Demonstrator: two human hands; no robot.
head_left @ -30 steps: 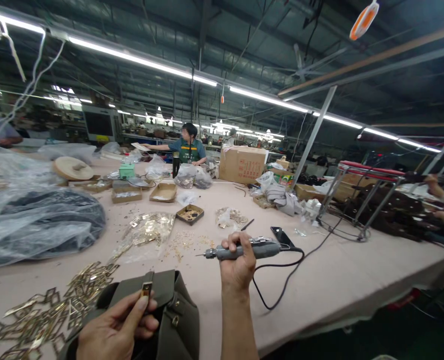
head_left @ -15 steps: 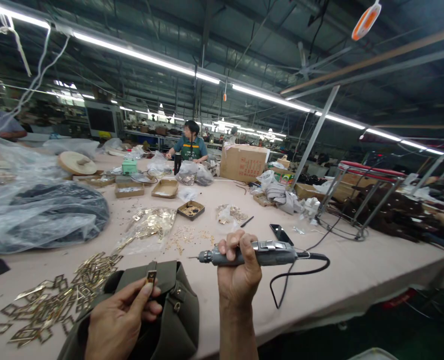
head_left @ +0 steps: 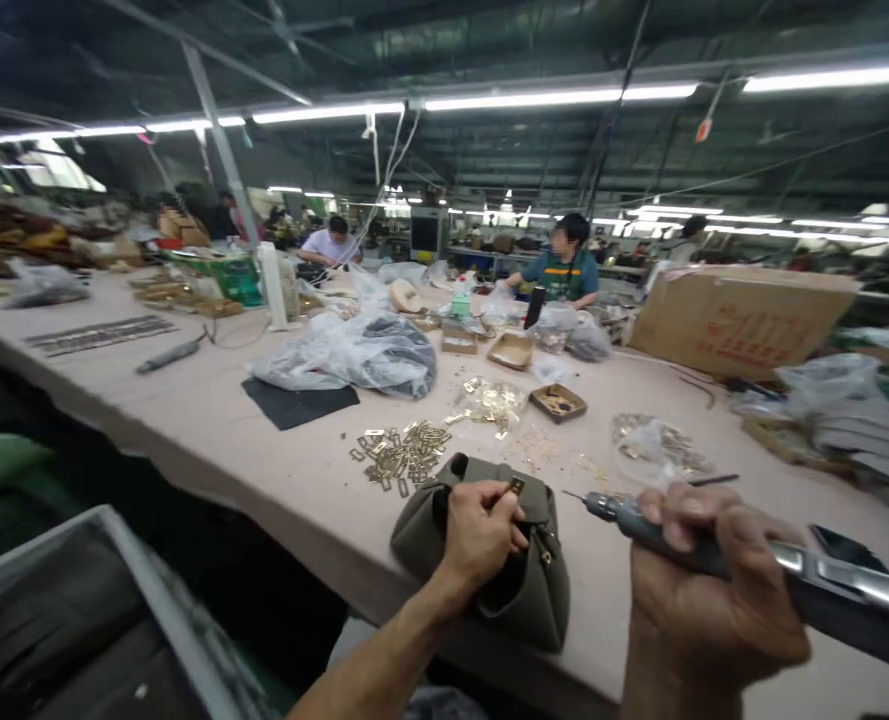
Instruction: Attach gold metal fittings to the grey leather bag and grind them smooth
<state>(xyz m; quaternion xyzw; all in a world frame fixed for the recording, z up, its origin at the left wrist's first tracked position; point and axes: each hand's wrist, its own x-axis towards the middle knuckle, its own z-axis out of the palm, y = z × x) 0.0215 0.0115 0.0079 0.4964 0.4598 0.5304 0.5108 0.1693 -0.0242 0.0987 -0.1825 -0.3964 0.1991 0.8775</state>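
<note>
My left hand (head_left: pixel 481 535) pinches a small brass buckle (head_left: pixel 515 487) at the top of an olive-green bag (head_left: pixel 534 590) that sits at the near edge of the table. My right hand (head_left: pixel 714 590) is closed around a grey electric screwdriver (head_left: pixel 804 575), whose tip points left toward the bag and stays a short way from it. A heap of brass buckles (head_left: pixel 399 455) lies on the table just beyond the bag.
A long pink worktable (head_left: pixel 211 420) carries plastic bags (head_left: pixel 361 350), small trays of hardware (head_left: pixel 558 402), a black cloth (head_left: pixel 301 402) and a cardboard box (head_left: pixel 736 310). Co-workers sit at the far side. A phone (head_left: pixel 849 548) lies at right. A grey bin (head_left: pixel 99 620) stands at lower left.
The view has swung sharply left, showing more of the table's left end. My right hand with the screwdriver has come closer to the camera. My left hand still pinches the buckle on the bag.
</note>
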